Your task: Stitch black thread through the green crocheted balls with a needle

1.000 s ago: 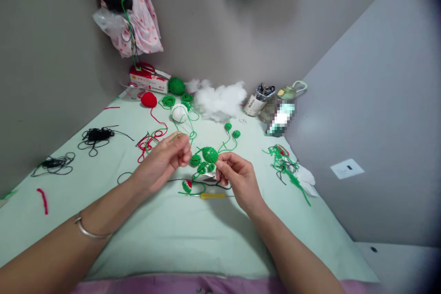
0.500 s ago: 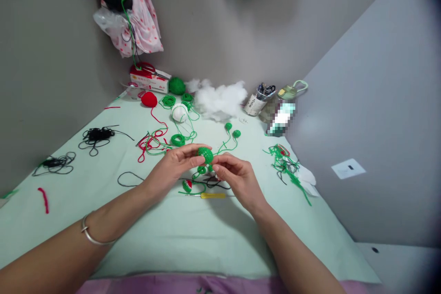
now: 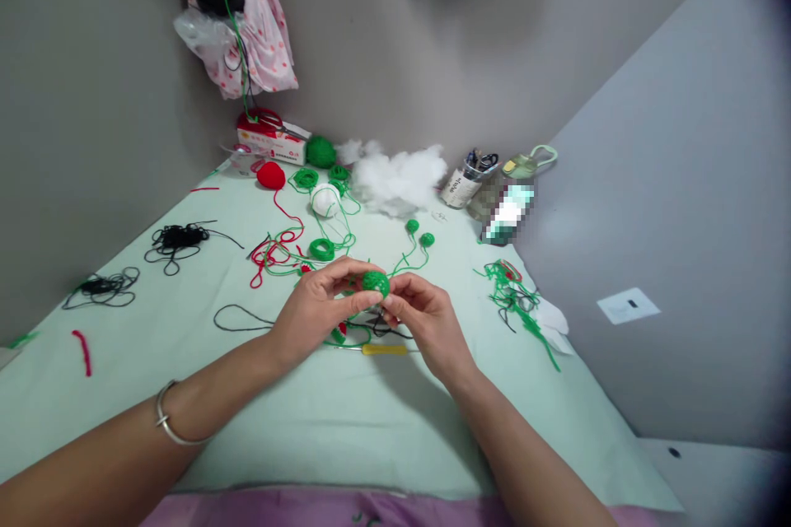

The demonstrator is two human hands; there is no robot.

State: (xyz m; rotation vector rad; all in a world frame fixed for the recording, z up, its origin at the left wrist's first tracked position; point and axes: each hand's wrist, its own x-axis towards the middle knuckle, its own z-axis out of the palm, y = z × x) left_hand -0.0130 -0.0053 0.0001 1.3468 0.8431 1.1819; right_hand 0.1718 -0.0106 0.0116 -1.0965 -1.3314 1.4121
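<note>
A small green crocheted ball (image 3: 375,282) is pinched between both of my hands above the pale green table (image 3: 321,412). My left hand (image 3: 321,303) grips it from the left, thumb and fingers closed on it. From the right, my right hand (image 3: 420,313) holds the same ball with closed fingertips. Green yarn tails hang from the piece towards the table. Below my hands lie a yellow-handled crochet hook (image 3: 381,350) and a small red-and-green crocheted bit (image 3: 339,334).
Red yarn (image 3: 272,251), a green ring (image 3: 321,249), a white ball (image 3: 324,199) and white stuffing (image 3: 401,177) lie further back. Black yarn tangles (image 3: 176,239) sit left, green scraps (image 3: 512,292) right. A tool jar (image 3: 462,181) and a bottle stand by the wall.
My left hand has come in from the left and closed on the green ball beside my right hand. The other small green pieces that hung by it have dropped out of sight behind my fingers.
</note>
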